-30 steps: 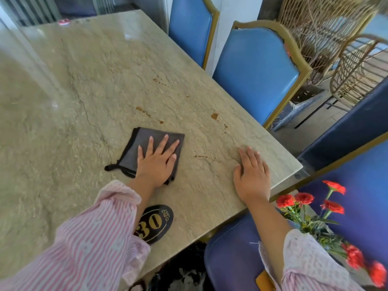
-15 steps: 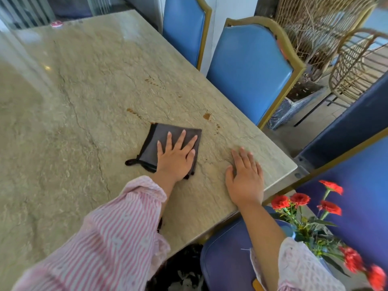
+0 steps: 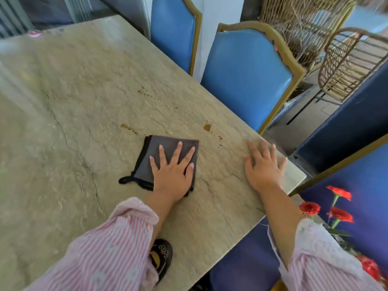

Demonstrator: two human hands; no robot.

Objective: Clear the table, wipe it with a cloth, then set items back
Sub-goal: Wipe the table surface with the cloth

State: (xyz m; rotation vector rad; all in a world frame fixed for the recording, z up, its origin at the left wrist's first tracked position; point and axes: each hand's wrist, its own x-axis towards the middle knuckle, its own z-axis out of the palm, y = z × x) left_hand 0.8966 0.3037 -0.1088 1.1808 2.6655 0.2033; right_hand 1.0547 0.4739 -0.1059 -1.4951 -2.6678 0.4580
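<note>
Near the right-hand end of the marble-patterned counter (image 3: pixel 84 101), a dark grey cloth (image 3: pixel 155 156) lies flat, folded into a near-square pad with black edging. Its sides look almost equal, so no long axis stands out clearly; the pad sits slightly skewed to the counter's edge, its far-left corner leaning toward the brown stains (image 3: pixel 206 127) just beyond it. A black hanging loop trails from the near-left corner and points left along the surface.

The left grip (image 3: pixel 171 175), a bare hand in a pink striped sleeve (image 3: pixel 109 255), presses down on the cloth's right half with its palm flat and all 5 fingers straight and spread, pointing away from the body and a little rightward. It curls round nothing.

The right grip (image 3: pixel 263 169) rests palm-down on bare stone beside the counter's right corner, fingers straight and close together, apart from the cloth and holding nothing.

Under the left forearm, a black oval number plaque (image 3: pixel 161 257) with gold markings sits at the near edge, partly hidden by the sleeve. 2 blue chairs (image 3: pixel 245 74) with gold frames stand along the far-right side, and red flowers (image 3: pixel 340 206) show below the right forearm, off the counter.
</note>
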